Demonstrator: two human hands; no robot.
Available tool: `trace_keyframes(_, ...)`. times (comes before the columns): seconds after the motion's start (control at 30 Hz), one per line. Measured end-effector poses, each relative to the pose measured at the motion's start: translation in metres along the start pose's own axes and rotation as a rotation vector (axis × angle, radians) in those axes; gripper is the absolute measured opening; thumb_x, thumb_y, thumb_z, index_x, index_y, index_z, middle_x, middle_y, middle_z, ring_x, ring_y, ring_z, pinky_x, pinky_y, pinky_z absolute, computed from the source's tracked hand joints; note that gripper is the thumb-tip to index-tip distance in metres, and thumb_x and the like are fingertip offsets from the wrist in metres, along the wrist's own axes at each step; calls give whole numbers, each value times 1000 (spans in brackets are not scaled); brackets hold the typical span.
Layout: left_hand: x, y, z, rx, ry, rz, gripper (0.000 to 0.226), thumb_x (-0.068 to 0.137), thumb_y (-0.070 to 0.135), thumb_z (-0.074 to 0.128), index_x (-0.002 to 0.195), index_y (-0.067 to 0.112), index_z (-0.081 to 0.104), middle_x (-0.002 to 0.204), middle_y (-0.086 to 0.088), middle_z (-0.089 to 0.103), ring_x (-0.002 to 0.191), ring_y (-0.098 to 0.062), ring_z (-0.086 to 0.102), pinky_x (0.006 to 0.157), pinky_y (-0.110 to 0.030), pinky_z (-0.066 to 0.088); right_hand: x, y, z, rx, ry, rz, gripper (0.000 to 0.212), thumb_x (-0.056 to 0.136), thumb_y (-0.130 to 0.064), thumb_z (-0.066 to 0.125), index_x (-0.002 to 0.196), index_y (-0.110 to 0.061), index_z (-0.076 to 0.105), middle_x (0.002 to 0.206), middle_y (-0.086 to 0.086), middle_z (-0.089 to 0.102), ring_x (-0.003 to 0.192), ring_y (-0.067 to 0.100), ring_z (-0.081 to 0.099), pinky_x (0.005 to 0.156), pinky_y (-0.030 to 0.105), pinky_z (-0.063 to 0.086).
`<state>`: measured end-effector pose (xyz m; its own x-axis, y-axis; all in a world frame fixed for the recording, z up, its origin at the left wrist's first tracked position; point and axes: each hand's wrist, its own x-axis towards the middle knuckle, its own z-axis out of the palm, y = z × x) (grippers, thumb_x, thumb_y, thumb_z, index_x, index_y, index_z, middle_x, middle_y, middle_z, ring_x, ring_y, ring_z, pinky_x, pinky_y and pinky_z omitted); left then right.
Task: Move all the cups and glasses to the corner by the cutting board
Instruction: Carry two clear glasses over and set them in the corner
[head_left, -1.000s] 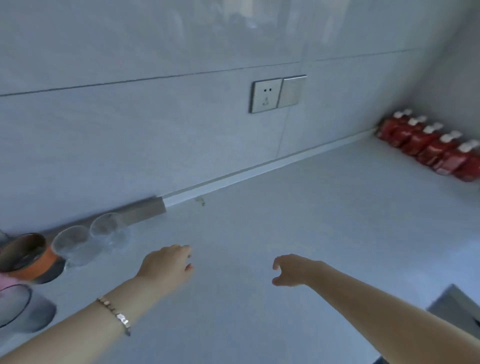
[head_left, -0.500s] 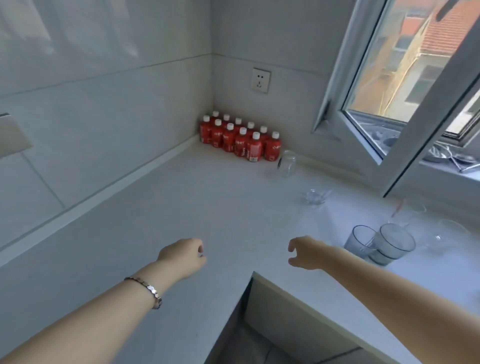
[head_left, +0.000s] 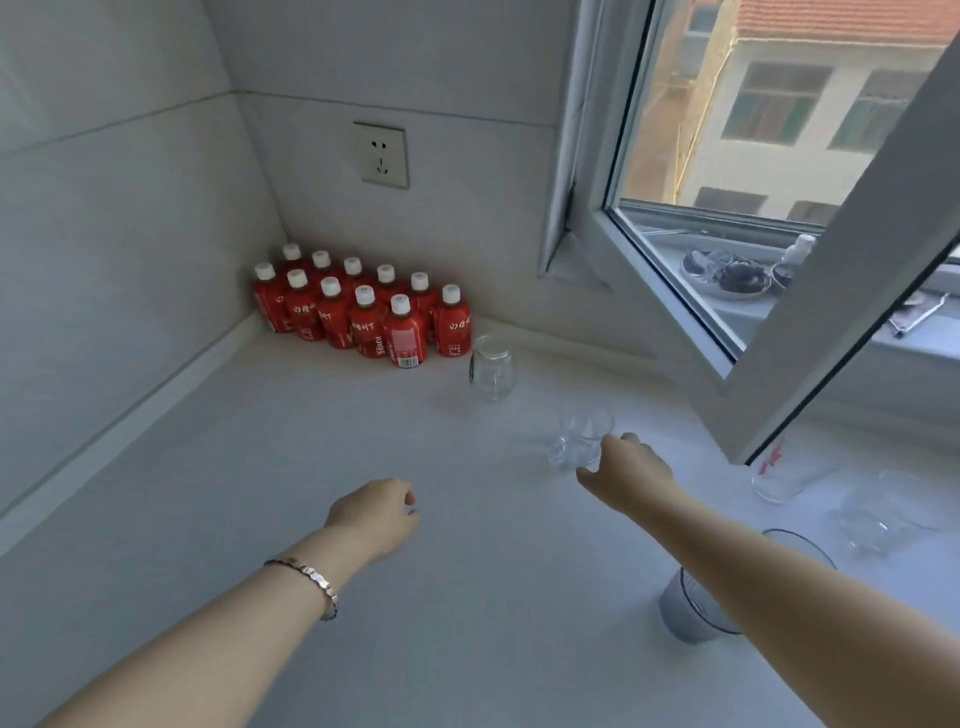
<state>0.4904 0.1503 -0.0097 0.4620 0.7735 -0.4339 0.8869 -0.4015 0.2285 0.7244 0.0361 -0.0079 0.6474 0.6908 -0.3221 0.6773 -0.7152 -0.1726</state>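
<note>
Here the right hand (head_left: 626, 475) reaches out over the white counter (head_left: 260, 467) with thumb and fingers spread apart, empty, its fingertips just beside a small clear glass (head_left: 582, 439) but, as far as the view shows, not closed around it. The left hand (head_left: 376, 514) hovers lower over bare counter, fingers loosely curled and holding nothing; a bracelet (head_left: 311, 579) sits on that wrist.

A clear jar (head_left: 492, 368) stands upright beyond the small glass, just beside a block of red bottles (head_left: 363, 312) with white caps packed into the far corner. Under the right forearm stands a grey tumbler (head_left: 691, 613) with a dark rim (partly hidden by the arm). Further right, below the open window (head_left: 753, 182), are a glass with red print (head_left: 776, 475) and a low clear bowl (head_left: 883, 512), near each other; whether they touch is hard to tell.

A wall socket (head_left: 382, 155) is set above the bottles. The cutting board does not show in this view, so the cups and glasses all lie spread along the window side of the counter.
</note>
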Motion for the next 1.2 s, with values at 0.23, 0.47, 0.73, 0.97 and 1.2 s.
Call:
trace_keyframes(0.23,97,7,-22,15,-47,42,31,89,33,47,116,22,56,122,0,63,112,-23,59,91,-27,45,95,-26,9,211,-44,232,102,74,-59,66,148,-13,12,146,12,31,130,32,43,97,38,44)
trace_keyframes(0.47,174,51,-44,-109,47,116,65,83,45,58,137,16,35,143,-4,41,128,-24,46,98,-36,43,110,-12,19,151,-36,146,85,75,-52,68,142,-16,28,132,10,45,118,29,52,90,35,48)
trace_keyframes(0.73,243,117,-32,-335,143,131,82,74,40,70,140,12,30,150,-8,35,131,-28,43,99,-41,41,100,8,-3,248,-33,96,91,74,-49,71,146,-23,22,139,1,40,121,22,51,92,31,47)
trace_keyframes(0.97,198,110,-15,-345,234,164,72,71,38,76,132,18,44,141,0,47,123,-23,51,94,-34,44,68,15,-12,226,1,-27,89,73,-49,71,145,-27,24,141,0,40,120,20,51,90,28,48)
trace_keyframes(1.2,57,72,-3,-332,247,155,73,64,44,79,127,26,48,134,11,52,118,-12,54,92,-23,41,8,8,-12,116,-69,-224,88,73,-47,71,145,-27,25,141,1,41,126,23,46,95,32,45)
